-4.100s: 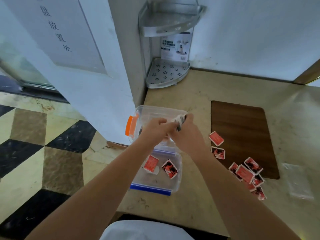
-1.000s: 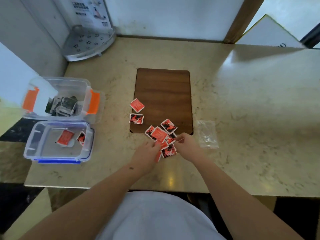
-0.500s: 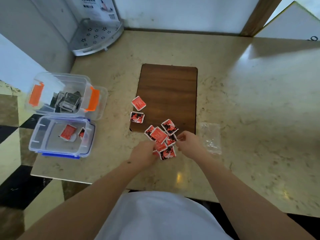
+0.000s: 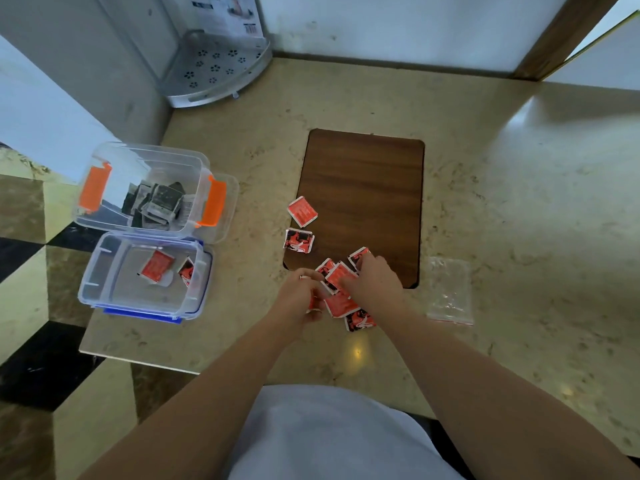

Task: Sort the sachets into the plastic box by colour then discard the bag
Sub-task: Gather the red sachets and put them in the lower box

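A pile of red sachets lies at the near edge of the brown mat. My left hand is closed around red sachets at the pile's left side. My right hand rests on top of the pile, fingers pressing on sachets. Two more red sachets lie apart at the mat's left edge. The clear plastic box with orange clips holds several dark sachets. Its blue-edged lid lies in front, with two red sachets in it. The empty clear bag lies right of my hands.
A grey corner shelf stands at the back left against the wall. The counter's left edge drops to a checkered floor just beside the lid. Bare marble counter stretches to the right.
Both hands have closed in on the red pile; my left hand has gathered sachets into its grasp. The camera view has shifted slightly.
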